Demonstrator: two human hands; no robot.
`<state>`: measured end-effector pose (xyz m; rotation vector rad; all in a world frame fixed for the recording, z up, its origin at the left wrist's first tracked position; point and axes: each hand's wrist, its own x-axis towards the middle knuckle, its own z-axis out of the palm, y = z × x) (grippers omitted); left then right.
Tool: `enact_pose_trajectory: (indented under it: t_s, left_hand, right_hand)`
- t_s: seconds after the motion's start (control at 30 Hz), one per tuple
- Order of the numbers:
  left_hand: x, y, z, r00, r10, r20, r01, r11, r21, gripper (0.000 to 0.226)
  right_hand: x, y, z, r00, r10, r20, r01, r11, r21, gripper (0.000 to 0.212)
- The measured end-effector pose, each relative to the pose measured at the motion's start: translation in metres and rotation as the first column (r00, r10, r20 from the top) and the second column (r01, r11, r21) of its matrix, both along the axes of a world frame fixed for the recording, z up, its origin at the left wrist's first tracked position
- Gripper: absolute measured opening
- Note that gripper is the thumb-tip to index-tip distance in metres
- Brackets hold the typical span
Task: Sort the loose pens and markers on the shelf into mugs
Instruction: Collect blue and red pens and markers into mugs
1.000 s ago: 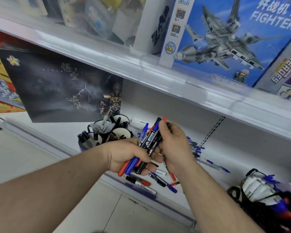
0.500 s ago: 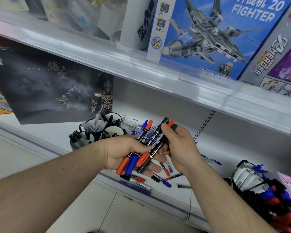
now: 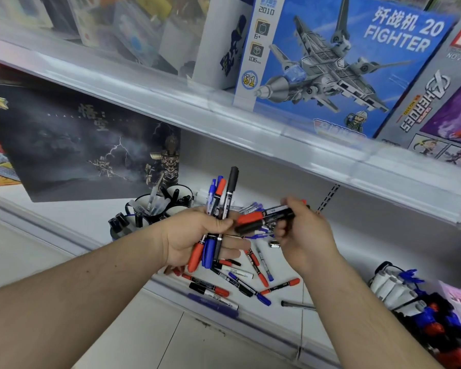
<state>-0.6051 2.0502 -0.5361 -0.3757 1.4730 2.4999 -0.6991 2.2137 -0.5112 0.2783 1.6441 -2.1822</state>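
Pens and markers (image 3: 240, 279) lie scattered on the white lower shelf (image 3: 72, 222), near its front edge, directly under both hands. Upper shelf (image 3: 224, 113) carries a blue fighter-jet box (image 3: 338, 62); a dark poster-style box (image 3: 72, 145) leans at the back left of the lower shelf. Mugs (image 3: 155, 209) sit just beyond the left wrist, some already stuffed with pens. Tiled floor below. Left hand (image 3: 197, 235) grips an upright bundle of markers (image 3: 216, 222): red, blue, black. Right hand (image 3: 304, 230) is curled round two markers (image 3: 261, 219), one red-capped, one black, lying crosswise, their caps touching the left-hand bundle.
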Motion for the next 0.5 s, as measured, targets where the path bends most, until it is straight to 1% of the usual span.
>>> enact_pose_trajectory:
  t_s: [0.07,0.13,0.2,0.27,0.33,0.4,0.43,0.47,0.5]
  left_hand:
    - [0.000,-0.005,0.002,0.997,0.068,-0.043,-0.066,0.996,0.053,0.035]
    - [0.001,-0.005,0.003,0.990,0.119,-0.077,-0.112,0.989,0.094,0.038]
    - [0.000,-0.001,0.003,0.983,0.158,-0.096,-0.151,0.986,0.076,0.037]
    - [-0.001,0.005,0.002,0.975,0.199,-0.098,-0.195,0.979,0.053,0.030]
    - [-0.002,0.011,0.001,0.962,0.265,-0.068,-0.262,0.964,0.048,0.027]
    - [-0.004,0.013,-0.001,0.949,0.315,-0.021,-0.315,0.949,0.033,0.035]
    - [-0.005,0.013,-0.002,0.943,0.332,-0.010,-0.332,0.943,0.026,0.031]
    - [-0.005,0.014,-0.001,0.938,0.347,-0.005,-0.346,0.938,0.022,0.021]
    - [-0.005,0.015,-0.001,0.934,0.356,-0.006,-0.356,0.934,0.024,0.015]
  right_hand:
    - [0.001,0.002,-0.003,0.974,-0.095,0.207,0.131,0.977,-0.167,0.010]
    - [0.008,-0.001,-0.007,0.933,-0.103,0.344,0.197,0.948,-0.249,0.011]
    - [0.018,-0.010,-0.011,0.908,-0.081,0.412,0.219,0.928,-0.302,0.010]
    - [0.030,-0.021,-0.015,0.889,-0.067,0.453,0.240,0.911,-0.337,0.010]
    - [0.041,-0.033,-0.015,0.881,-0.076,0.467,0.260,0.903,-0.344,0.015]
    - [0.050,-0.042,-0.015,0.892,-0.114,0.437,0.271,0.909,-0.316,0.021]
    - [0.054,-0.045,-0.016,0.907,-0.130,0.400,0.260,0.920,-0.292,0.020]
    - [0.057,-0.047,-0.019,0.928,-0.146,0.343,0.239,0.939,-0.248,0.016]
    - [0.062,-0.049,-0.022,0.954,-0.159,0.255,0.204,0.965,-0.163,0.017]
